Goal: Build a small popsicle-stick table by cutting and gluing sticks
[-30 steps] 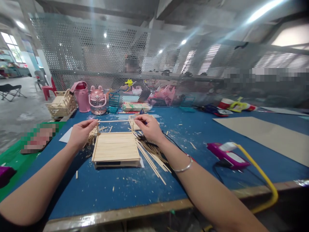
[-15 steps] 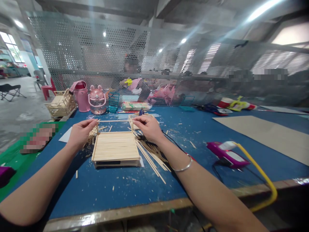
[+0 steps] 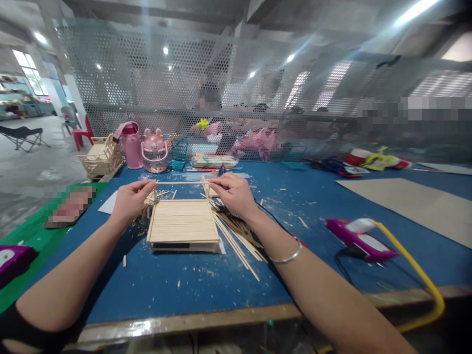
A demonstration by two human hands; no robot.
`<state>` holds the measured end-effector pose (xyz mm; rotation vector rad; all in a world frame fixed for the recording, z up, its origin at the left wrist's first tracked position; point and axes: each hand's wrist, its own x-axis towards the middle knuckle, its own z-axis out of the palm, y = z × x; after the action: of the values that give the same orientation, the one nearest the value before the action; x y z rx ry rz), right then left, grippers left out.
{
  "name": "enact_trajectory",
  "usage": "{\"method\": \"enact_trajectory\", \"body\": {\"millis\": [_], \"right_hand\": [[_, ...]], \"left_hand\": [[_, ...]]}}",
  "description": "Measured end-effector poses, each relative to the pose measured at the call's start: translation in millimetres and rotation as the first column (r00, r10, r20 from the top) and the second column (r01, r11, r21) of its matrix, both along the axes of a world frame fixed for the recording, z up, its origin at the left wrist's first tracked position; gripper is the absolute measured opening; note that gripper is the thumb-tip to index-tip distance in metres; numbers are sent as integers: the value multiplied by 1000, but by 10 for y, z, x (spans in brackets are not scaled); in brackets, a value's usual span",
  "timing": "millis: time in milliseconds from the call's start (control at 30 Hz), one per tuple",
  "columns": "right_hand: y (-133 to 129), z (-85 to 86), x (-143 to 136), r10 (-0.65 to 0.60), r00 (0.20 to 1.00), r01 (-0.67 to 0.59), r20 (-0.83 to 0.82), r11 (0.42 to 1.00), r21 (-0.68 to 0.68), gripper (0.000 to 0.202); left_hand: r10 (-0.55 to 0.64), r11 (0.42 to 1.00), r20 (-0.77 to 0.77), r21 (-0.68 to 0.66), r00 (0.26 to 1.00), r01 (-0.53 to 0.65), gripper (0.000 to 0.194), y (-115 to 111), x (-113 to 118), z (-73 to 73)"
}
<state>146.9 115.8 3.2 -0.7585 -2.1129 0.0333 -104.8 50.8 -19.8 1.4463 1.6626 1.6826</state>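
Blue bench, head view: blue bench [image 3: 177,295] beneath a perforated screen [image 3: 147,93]; wood scraps scattered over it. Clock positions are read from the slatted platform.
Slatted platform: slatted platform [image 3: 184,221] rests on the bench between the forearms, a dark gap along its near side.
Thin crossbar: thin crossbar [image 3: 180,183] lies roughly level at 12 o'clock, by the tops of two uprights; whether it is fixed to them, cannot tell.
Left hand: left hand [image 3: 133,196], at 10 o'clock, pinches the crossbar's left end between thumb and fingers.
Right hand: right hand [image 3: 236,196], at 1 o'clock, pinches the other end.
Crossbar risk: uneven pressure from the two pinches could set it crooked or slide it off an upright; squeezing inward could bow or snap it.
Upright risk: both look slender; a sideways push could lean one or break its joint.
Loose sticks: loose sticks [image 3: 243,246] at 4 o'clock, beneath the right forearm; a lowered wrist could scatter them or nudge the platform.
Purple device: purple device [image 3: 363,241] at 3 o'clock, red light showing; a snagged cable could drag it.
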Motion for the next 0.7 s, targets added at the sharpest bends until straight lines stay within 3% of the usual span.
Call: {"method": "enact_trajectory", "body": {"millis": [300, 700], "right_hand": [[-12, -24, 23, -89, 992, 68, 93, 976, 206, 19], [-50, -11, 3, -124, 987, 102, 99, 975, 199, 19]], "left_hand": [[19, 1000, -98, 12, 995, -18, 37, 9, -13, -7], [54, 998, -124, 15, 991, -53, 38, 9, -6, -18]]}}
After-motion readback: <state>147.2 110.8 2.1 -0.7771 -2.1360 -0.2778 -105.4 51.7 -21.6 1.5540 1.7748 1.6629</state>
